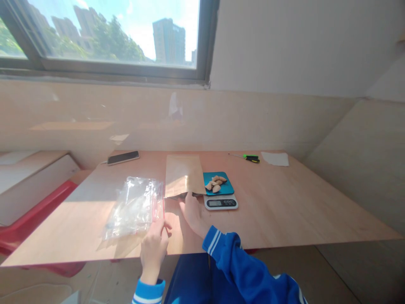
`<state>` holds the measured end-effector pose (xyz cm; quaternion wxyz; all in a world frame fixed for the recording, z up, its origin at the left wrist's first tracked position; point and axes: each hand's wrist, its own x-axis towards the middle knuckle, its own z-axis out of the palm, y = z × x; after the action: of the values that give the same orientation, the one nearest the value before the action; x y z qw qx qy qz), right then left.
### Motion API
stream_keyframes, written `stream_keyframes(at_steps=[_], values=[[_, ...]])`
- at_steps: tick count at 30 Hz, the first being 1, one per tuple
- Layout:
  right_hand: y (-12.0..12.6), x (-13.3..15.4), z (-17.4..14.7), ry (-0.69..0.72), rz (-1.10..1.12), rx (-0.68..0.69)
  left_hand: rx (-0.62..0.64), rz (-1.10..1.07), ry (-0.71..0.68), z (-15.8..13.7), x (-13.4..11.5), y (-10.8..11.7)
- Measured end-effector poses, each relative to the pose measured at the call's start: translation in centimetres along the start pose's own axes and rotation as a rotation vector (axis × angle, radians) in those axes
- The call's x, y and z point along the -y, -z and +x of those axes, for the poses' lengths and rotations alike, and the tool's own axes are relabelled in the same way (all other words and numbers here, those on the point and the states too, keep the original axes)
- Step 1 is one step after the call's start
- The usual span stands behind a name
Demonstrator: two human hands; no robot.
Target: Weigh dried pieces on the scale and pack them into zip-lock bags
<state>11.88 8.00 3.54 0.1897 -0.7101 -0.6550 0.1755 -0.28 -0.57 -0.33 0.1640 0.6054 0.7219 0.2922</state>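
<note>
My left hand (155, 242) is closed on the near end of the red zip edge of a clear plastic zip bag (134, 207), its fingertips partly hidden. The clear bag looks flat, and a shadow falls below its near side. My right hand (191, 213) grips the near edge of a brown kraft paper bag (184, 175), whose mouth faces me and gapes slightly. Some of that hand's fingers are hidden at the mouth. Just right of the paper bag stands a kitchen scale (220, 202) with a blue top, carrying several pale brown curved pieces (217, 183).
A phone (123, 158) lies at the table's back left. Toward the back right are a screwdriver (251, 158) with a green and black handle and a white paper (274, 159). A red plastic stool (41, 215) stands left of the wooden table (284, 211).
</note>
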Motion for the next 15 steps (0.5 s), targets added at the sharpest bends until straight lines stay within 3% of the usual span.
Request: stream_keyframes(at_steps=[6,9,15], values=[[-1.7,0.3,0.2,-0.027,0.467,-0.103,-0.002,0.050,-0.013,0.0,0.1,-0.1],[-2.5,0.0,0.2,-0.032,0.631,-0.082,-0.004,0.064,-0.018,0.0,0.1,0.0],[-2.4,-1.0,0.5,-0.051,0.656,-0.061,-0.002,0.042,-0.014,0.0,-0.2,0.2]])
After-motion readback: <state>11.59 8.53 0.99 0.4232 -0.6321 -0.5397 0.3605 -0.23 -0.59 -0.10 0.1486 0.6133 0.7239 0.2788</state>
